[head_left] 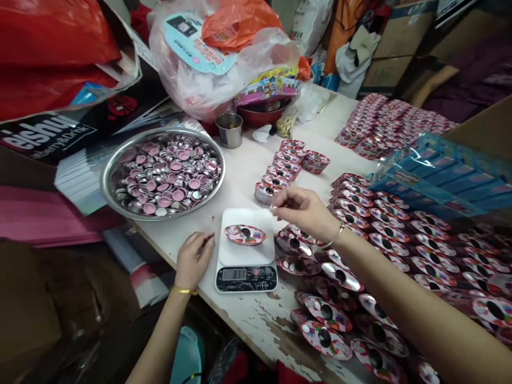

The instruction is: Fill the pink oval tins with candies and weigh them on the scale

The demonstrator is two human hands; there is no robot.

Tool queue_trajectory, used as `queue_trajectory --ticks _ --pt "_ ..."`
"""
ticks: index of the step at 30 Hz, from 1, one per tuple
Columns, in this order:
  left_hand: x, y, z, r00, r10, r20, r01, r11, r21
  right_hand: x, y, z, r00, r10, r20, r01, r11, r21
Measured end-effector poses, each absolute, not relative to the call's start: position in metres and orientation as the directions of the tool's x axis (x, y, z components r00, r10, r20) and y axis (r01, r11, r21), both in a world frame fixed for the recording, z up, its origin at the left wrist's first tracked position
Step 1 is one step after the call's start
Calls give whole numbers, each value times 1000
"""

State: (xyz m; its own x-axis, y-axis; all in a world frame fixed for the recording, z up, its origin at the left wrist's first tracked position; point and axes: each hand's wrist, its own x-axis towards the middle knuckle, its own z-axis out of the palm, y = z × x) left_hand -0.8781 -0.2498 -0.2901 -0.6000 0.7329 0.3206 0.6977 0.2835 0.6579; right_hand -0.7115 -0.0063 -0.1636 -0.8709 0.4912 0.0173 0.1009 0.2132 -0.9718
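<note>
A white digital kitchen scale (246, 213) lies at the table's edge, its display lit with digits that look like 831. On its plate sits one red, pink and white pack (236, 234) with a pointed-oval top and a dark round middle. My left hand (194, 260), its fingers curled in, is just left of the scale and apart from it. Over the plate's upper right corner hovers my right hand (302, 210), thumb and forefinger pinched; whatever may be between them is too small to make out. Just behind those fingertips stands a short row of like packs (283, 173).
A steel bowl (104, 184) of small round metal pieces, many pink-faced, stands left. Many like packs (390, 240) crowd the right side, beside blue packaged boxes (432, 170). Behind are a metal cup (231, 136) and plastic bags (192, 80). Another person's arm (434, 85) shows far right.
</note>
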Motion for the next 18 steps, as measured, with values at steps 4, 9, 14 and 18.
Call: queue_trajectory --ticks 4,9,14,18 --pt "-875 -250 -289 -608 722 331 692 277 667 -726 -52 -152 -935 352 53 103 410 -906" --pt "-871 -251 -288 -620 712 331 676 270 686 -731 -60 -155 -947 310 85 142 641 -755" --pt "-871 -253 -289 -634 697 336 654 252 713 -679 -48 -130 -839 476 265 153 672 -724" --pt "-872 -252 -291 -630 699 337 653 241 718 -564 -34 -110 -596 711 373 345 646 -681"
